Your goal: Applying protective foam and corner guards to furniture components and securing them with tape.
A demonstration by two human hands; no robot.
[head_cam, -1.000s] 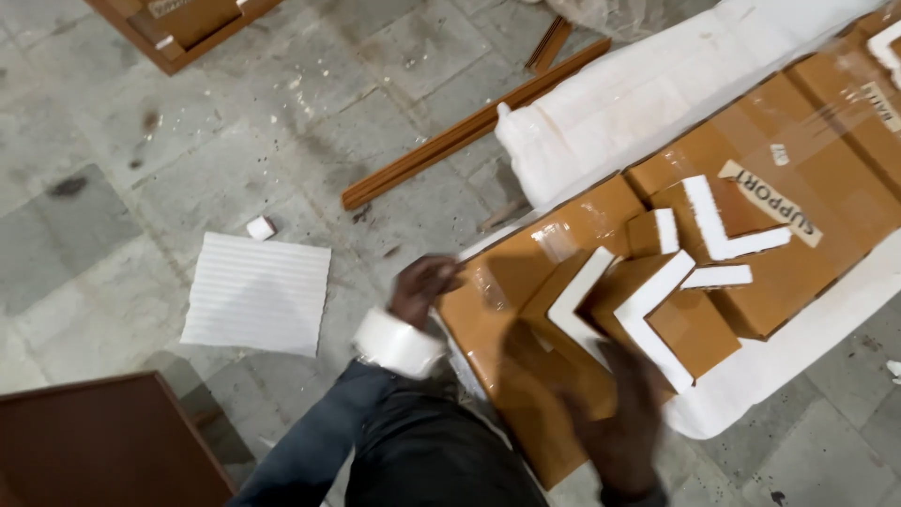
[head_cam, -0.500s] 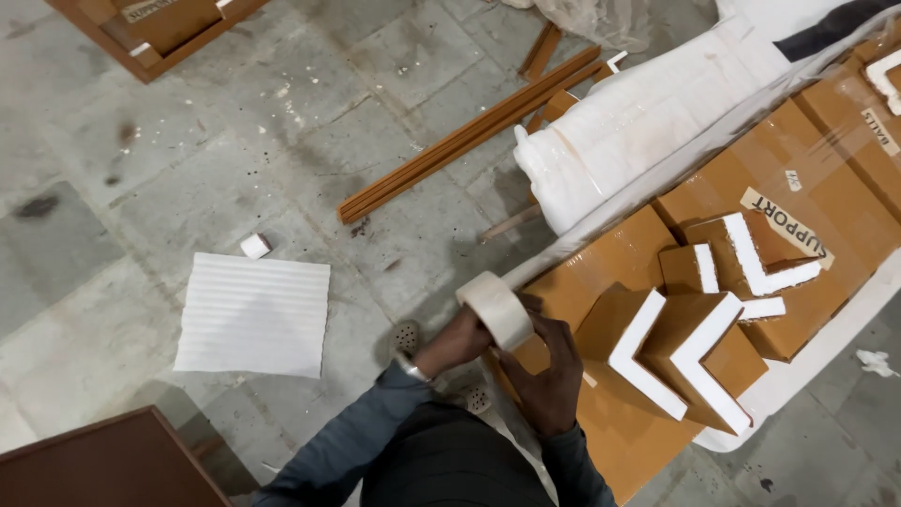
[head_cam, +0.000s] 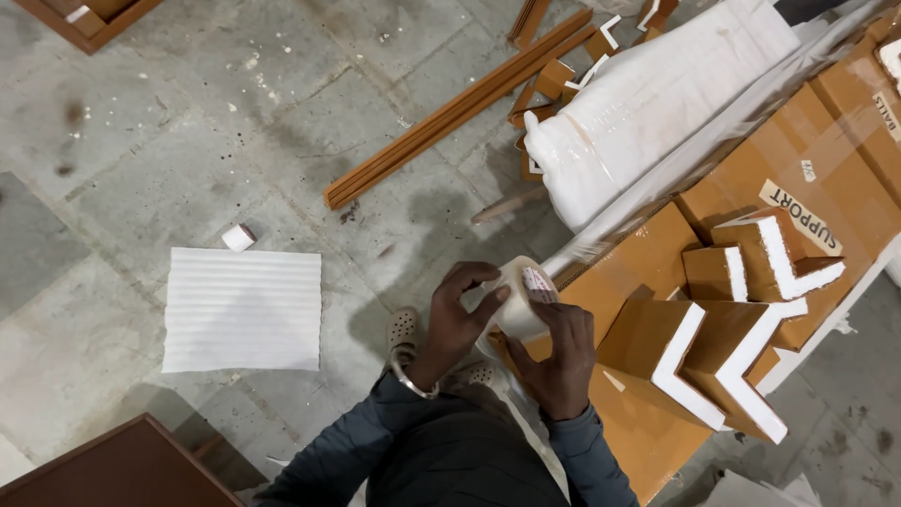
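Tape roll (head_cam: 522, 299) now lower, at frame centre, both hands on it since half a second ago. Left hand (head_cam: 457, 319) pinching the rim, right hand (head_cam: 561, 357) gripping from below. Just right: cardboard corner protectors (head_cam: 699, 352) on wrapped carton (head_cam: 638, 253). Left: white foam sheet (head_cam: 242, 310).

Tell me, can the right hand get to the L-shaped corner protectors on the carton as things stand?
Probably yes, once freed: the right hand shares a tape roll with the left hand, and the corner protectors lie beside it, unobstructed.

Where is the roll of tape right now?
In the head view the roll of tape sits just below centre, held between the left hand and right hand, beside the cardboard-wrapped package.
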